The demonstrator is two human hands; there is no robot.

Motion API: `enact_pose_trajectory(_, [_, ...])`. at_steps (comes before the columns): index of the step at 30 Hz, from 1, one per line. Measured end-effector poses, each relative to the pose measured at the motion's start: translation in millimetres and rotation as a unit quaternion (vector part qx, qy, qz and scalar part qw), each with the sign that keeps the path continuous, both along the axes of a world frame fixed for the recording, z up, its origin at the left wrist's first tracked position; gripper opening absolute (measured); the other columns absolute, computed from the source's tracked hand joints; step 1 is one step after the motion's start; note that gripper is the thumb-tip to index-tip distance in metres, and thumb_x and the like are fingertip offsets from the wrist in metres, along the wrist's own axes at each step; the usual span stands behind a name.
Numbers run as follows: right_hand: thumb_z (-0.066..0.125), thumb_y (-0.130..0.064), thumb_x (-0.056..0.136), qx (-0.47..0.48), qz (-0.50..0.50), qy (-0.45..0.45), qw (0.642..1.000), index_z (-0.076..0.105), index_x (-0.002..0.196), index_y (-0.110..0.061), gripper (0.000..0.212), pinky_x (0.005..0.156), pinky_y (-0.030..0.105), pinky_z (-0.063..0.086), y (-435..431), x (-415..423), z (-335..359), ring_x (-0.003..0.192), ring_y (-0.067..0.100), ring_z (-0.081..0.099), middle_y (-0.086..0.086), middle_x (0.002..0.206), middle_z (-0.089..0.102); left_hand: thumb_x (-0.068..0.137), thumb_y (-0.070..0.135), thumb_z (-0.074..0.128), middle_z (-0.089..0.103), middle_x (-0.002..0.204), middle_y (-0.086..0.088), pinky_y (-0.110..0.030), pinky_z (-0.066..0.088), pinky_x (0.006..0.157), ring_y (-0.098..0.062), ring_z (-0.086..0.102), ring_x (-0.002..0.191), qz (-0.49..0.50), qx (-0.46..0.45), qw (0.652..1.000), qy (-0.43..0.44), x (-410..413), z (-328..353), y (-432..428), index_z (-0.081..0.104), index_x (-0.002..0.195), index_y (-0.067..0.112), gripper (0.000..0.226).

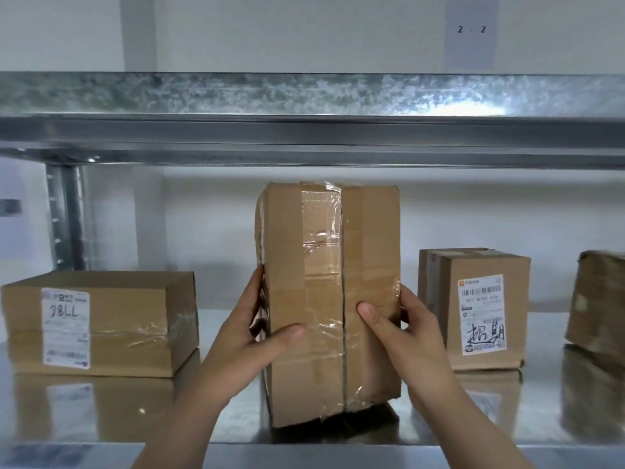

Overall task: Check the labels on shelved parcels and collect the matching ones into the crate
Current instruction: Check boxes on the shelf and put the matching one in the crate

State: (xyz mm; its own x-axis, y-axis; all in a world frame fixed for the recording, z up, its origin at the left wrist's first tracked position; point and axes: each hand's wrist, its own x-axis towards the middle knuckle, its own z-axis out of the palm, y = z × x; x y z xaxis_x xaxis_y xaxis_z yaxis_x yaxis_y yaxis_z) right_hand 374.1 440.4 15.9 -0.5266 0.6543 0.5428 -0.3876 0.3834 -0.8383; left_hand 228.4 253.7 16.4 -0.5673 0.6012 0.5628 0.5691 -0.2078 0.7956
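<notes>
- Left hand [252, 328] grips the left edge of the parcel [329, 299], fingers clamped.
- Parcel stands upright mid-shelf [216, 431], label apparently out of view; stiff cardboard, slick tape, probably light. Hold bare cardboard sides.
- Right hand [404, 328] clamps its right edge.

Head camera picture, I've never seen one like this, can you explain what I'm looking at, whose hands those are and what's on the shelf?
This one picture comes from a camera worn on a person's head, so the arms reaching in from below are the wearer's own. The left hand and right hand grip the sides of a tall brown cardboard parcel wrapped in clear tape, standing upright on a shiny metal shelf. No label shows on the face turned to us. To its left lies a flat brown box with a white label; to its right stands a smaller brown box with a barcode label, and another brown parcel sits at the right edge.
</notes>
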Motion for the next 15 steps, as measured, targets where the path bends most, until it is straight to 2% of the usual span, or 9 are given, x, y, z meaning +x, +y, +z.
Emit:
enact_pose_trajectory(3, [0.076, -0.015, 0.092, 0.001, 0.018, 0.005, 1.0, 0.073, 0.116, -0.03, 0.029, 0.085, 0.023, 0.054, -5, 4, 2, 0.095, 0.001, 0.074, -0.015, 0.103, 0.08, 0.074, 0.045, 0.083, 0.056, 0.149, 0.019, -0.035, 0.041, 0.116, -0.003, 0.051, 0.139, -0.008, 0.018, 1.0, -0.002, 0, 1, 0, 0.031, 0.159, 0.042, 0.1])
enact_pose_trajectory(6, [0.068, -0.018, 0.1, 0.006, 0.007, -0.012, 1.0, 0.075, 0.116, -0.035, 0.025, 0.092, 0.029, 0.054, -6, 4, 2, 0.1, 0.006, 0.073, -0.015, 0.104, 0.08, 0.082, 0.028, 0.085, 0.06, 0.145, 0.017, -0.028, 0.048, 0.11, -0.003, 0.055, 0.136, -0.002, 0.04, 0.999, -0.013, -1, 0, 1, 0.037, 0.157, 0.037, 0.089])
enact_pose_trajectory(8, [0.064, -0.021, 0.103, 0.005, 0.006, -0.028, 1.0, 0.074, 0.117, -0.039, 0.026, 0.095, 0.032, 0.054, -7, 5, 4, 0.104, 0.008, 0.072, -0.016, 0.106, 0.079, 0.08, 0.024, 0.076, 0.063, 0.142, 0.017, -0.022, 0.052, 0.104, -0.004, 0.057, 0.134, -0.006, 0.051, 0.999, -0.019, -3, 0, 0, 0.041, 0.155, 0.036, 0.083])
enact_pose_trajectory(10, [0.062, -0.022, 0.104, -0.001, 0.012, -0.032, 0.999, 0.073, 0.12, -0.038, 0.025, 0.094, 0.031, 0.054, -7, 6, 4, 0.108, 0.01, 0.071, -0.016, 0.11, 0.079, 0.082, 0.025, 0.079, 0.064, 0.141, 0.015, -0.023, 0.053, 0.102, -0.006, 0.057, 0.134, -0.006, 0.043, 0.999, -0.011, -2, 2, -4, 0.044, 0.153, 0.036, 0.081])
enact_pose_trajectory(12, [0.062, -0.027, 0.104, -0.025, 0.008, -0.029, 0.999, 0.072, 0.118, -0.032, 0.019, 0.09, 0.03, 0.053, -6, 7, 7, 0.109, 0.012, 0.071, -0.014, 0.109, 0.078, 0.083, 0.035, 0.085, 0.064, 0.14, 0.019, -0.025, 0.054, 0.1, -0.004, 0.058, 0.132, -0.001, 0.014, 1.0, -0.004, -5, 5, -9, 0.044, 0.151, 0.042, 0.079])
enact_pose_trajectory(13, [0.06, -0.032, 0.104, -0.041, 0.004, -0.031, 0.999, 0.072, 0.114, -0.029, 0.016, 0.088, 0.03, 0.053, -7, 8, 10, 0.107, 0.013, 0.07, -0.012, 0.105, 0.078, 0.084, 0.046, 0.08, 0.063, 0.139, 0.022, -0.028, 0.054, 0.1, 0.0, 0.06, 0.128, 0.006, -0.002, 1.0, -0.007, -8, 7, -11, 0.045, 0.148, 0.047, 0.073])
enact_pose_trajectory(15, [0.051, -0.049, 0.104, -0.066, 0.009, -0.046, 0.997, 0.072, 0.109, -0.026, 0.031, 0.09, 0.035, 0.054, -7, 11, 20, 0.102, 0.012, 0.071, -0.008, 0.1, 0.078, 0.093, 0.066, 0.059, 0.067, 0.132, 0.023, -0.04, 0.057, 0.096, 0.005, 0.07, 0.106, 0.033, -0.036, 0.994, -0.096, -11, 22, -12, 0.054, 0.132, 0.056, 0.04])
